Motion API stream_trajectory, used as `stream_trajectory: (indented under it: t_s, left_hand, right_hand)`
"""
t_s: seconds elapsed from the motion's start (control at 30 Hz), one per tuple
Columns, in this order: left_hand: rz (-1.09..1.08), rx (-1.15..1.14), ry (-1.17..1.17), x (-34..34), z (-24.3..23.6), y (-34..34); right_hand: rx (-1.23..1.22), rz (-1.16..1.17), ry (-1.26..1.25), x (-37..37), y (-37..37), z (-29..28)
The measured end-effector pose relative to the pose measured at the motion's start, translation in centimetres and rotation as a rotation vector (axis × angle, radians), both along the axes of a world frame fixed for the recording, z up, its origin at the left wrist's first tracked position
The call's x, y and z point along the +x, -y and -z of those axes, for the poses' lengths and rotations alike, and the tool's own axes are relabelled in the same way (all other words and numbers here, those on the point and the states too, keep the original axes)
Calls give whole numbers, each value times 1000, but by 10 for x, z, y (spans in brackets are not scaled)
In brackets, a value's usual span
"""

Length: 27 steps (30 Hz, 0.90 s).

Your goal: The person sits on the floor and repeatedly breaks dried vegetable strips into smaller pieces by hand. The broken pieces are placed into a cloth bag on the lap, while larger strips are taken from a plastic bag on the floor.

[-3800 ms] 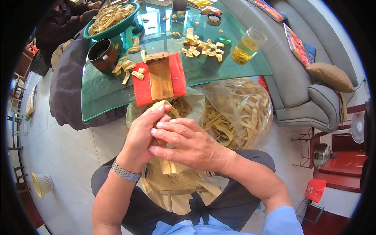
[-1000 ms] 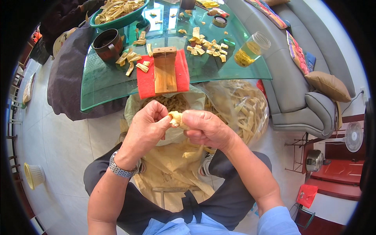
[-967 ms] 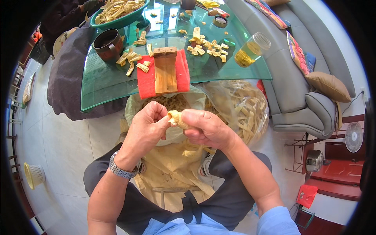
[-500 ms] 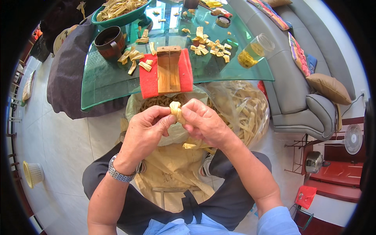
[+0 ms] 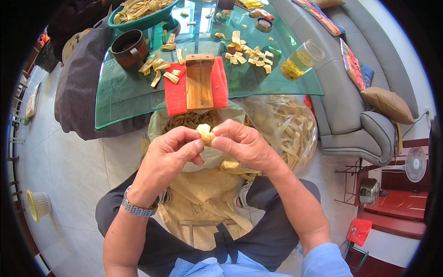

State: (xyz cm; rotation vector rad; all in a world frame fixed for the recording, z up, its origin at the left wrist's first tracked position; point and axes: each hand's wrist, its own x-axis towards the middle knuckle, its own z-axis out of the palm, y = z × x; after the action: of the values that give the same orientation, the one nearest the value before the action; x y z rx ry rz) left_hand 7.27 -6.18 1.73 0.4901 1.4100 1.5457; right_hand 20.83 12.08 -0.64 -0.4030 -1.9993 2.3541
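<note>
Over my lap, just off the near edge of the glass table [image 5: 134, 111], a crumpled pale-yellow dried strip [image 5: 205, 134] is pinched between both hands. My left hand [image 5: 173, 148], with a metal watch on its wrist, grips its left side by thumb and fingertips. From the other side, my right hand [image 5: 248, 145] closes thumb and forefinger on it. Beyond them a wooden block with a raised crosspiece [image 5: 199, 90] rests on a red cloth [image 5: 174, 98] at the table edge. Below the hands stands an open pale sack [image 5: 159, 121] of brownish strips.
Small cut pieces [image 5: 251, 56] and longer strips [image 5: 157, 67] lie on the glass. Also there are a dark mug [image 5: 129, 48], a green basin [image 5: 152, 21] heaped with strips, and a tilted jar [image 5: 300, 60]. A clear bag of strips [image 5: 288, 131] sits right, near a grey sofa [image 5: 339, 97].
The strip has turned and looks more bunched up between my fingers. Both hands have shifted slightly, my right hand turning flatter. The things on the table have stayed put.
</note>
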Motion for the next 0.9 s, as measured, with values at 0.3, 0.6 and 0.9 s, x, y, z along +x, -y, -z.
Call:
stream_trajectory:
  t_s: [0.3, 0.6, 0.9]
  left_hand:
    - [140, -20, -570, 4, 5, 8]
    - [169, -71, 93, 4, -15, 23]
    - [147, -14, 181, -7, -28, 36]
  right_hand:
    - [-211, -54, 201, -7, 10, 5]
    - [-129, -221, 124, 2, -4, -6]
    - [-117, -192, 139, 9, -13, -8]
